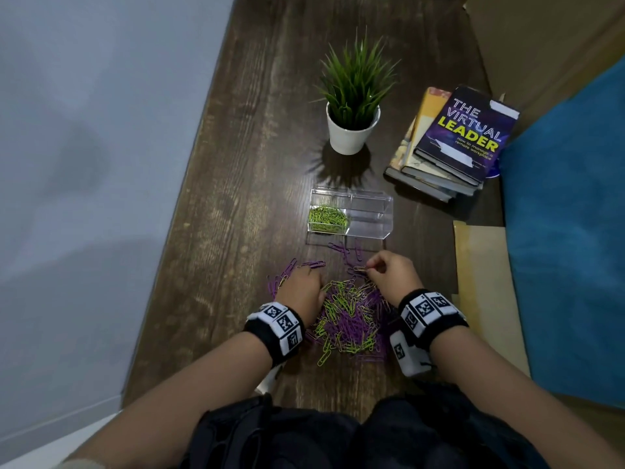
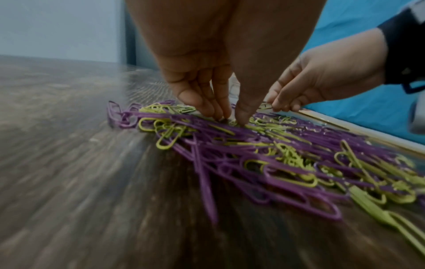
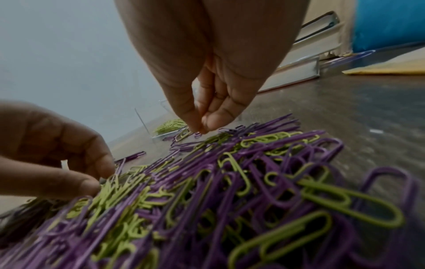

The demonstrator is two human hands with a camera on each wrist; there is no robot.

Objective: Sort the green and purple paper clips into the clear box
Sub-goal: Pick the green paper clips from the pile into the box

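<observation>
Two bare hands are working over a mixed heap of paper clips (image 1: 348,319) lying on a dark wooden table (image 1: 243,184), near the person's lap. The right hand (image 1: 392,275) is pinching a single green clip (image 1: 359,268) between thumb and fingertips at the far right edge of the heap, a grip the right wrist view confirms, with the clip (image 3: 184,133) hanging just under the fingertips. The left hand (image 1: 302,289) is reaching down onto the left side of the heap, its fingers (image 2: 207,107) held close together and its thumb (image 2: 243,116) touching the clips; whether it is gripping one cannot be told. The clear box (image 1: 382,218) is standing just beyond the heap, its left compartment holding a small mound of green clips (image 1: 328,218) and its right compartment showing nothing inside. A few purple clips (image 1: 345,248) are lying scattered between the box and the heap. Farther off, a potted plant (image 1: 353,126) is standing in a white pot, and a stack of books (image 1: 453,143) is resting to the right, near a blue cushion (image 1: 568,231).
</observation>
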